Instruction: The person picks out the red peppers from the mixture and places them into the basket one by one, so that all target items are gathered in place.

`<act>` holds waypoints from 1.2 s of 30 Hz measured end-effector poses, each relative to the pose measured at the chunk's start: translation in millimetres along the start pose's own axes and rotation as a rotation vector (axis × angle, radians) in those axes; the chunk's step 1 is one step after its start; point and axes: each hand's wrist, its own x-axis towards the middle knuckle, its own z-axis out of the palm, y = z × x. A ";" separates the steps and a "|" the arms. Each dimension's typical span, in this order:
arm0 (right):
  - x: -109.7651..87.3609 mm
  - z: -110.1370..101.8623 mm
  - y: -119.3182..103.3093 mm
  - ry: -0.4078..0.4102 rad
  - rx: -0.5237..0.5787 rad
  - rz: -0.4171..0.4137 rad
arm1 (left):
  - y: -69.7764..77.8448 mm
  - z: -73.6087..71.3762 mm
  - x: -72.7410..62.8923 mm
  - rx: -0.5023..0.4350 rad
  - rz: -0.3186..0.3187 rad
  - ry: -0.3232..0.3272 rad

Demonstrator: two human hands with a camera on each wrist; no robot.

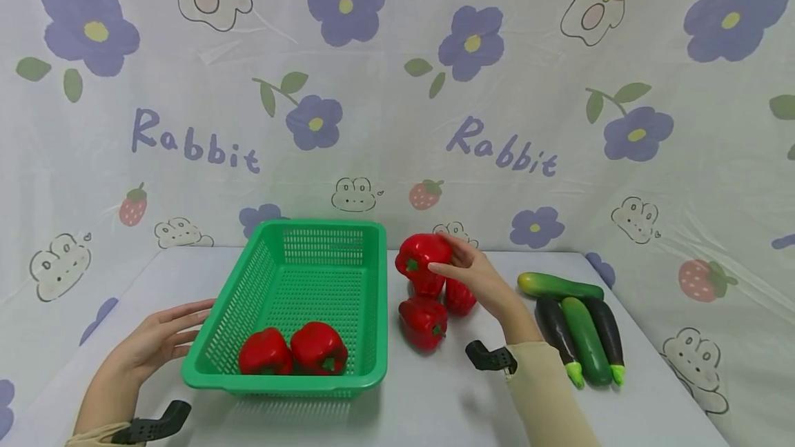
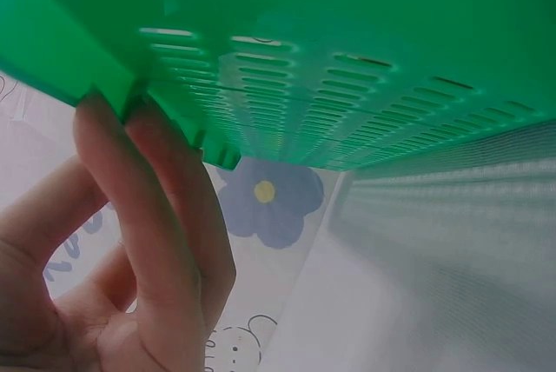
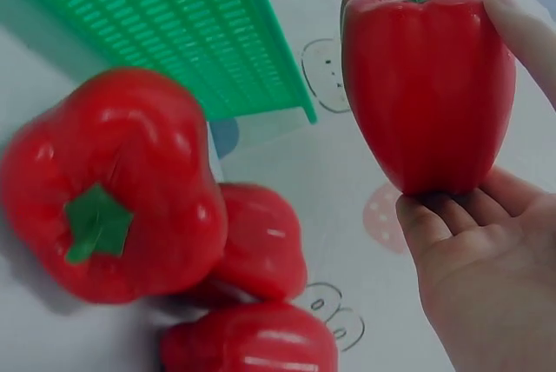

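My right hand (image 1: 483,283) holds a red bell pepper (image 1: 421,254) between thumb and fingers, raised above the other peppers. In the right wrist view this pepper (image 3: 427,85) has its green stem up. Below it, several red bell peppers lie on the table, one (image 1: 424,323) in front. To the left stands a green plastic basket (image 1: 377,295) with two red bell peppers (image 1: 319,348) at its near end. My left hand (image 1: 152,342) is at the basket's left side. Its extended fingertips touch the underside of the rim (image 2: 104,76) in the left wrist view.
On the right of the white table (image 1: 447,392) lie green cucumber-like vegetables (image 1: 586,340) and dark eggplants (image 1: 604,331) with bright green ends. A patterned cloth (image 1: 397,88) with flowers and rabbits hangs behind the table.
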 end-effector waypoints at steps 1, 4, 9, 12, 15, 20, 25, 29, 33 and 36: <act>1.1 1.5 -1.3 0.000 -0.001 -0.003 | -0.2 0.0 0.1 0.001 -0.002 0.001; 4.5 6.5 -5.1 -0.001 0.003 -0.015 | -0.7 0.4 0.2 0.005 -0.003 0.006; 10.0 15.0 -11.6 -0.019 0.003 -0.043 | -0.9 0.6 0.1 0.015 -0.002 0.008; 12.6 20.0 -15.3 -0.028 0.008 -0.050 | -0.8 0.3 0.1 0.019 0.000 0.007; 15.3 25.0 -18.0 -0.025 0.019 -0.043 | -0.6 0.3 0.4 0.015 0.000 0.005; 20.4 33.5 -19.2 -0.018 0.020 -0.032 | -0.1 1.0 0.6 0.013 -0.012 0.006; 24.2 41.8 -22.1 -0.020 0.010 -0.034 | -0.1 1.8 0.1 0.015 -0.013 0.011; 25.7 49.8 -26.8 -0.027 0.002 -0.030 | -0.5 2.1 0.4 0.018 -0.010 0.017; 28.3 57.5 -29.3 -0.035 0.003 -0.038 | -0.6 2.4 0.4 0.022 -0.012 0.020; 30.4 63.2 -30.2 -0.043 0.012 -0.040 | -0.2 2.9 0.1 0.026 -0.015 0.024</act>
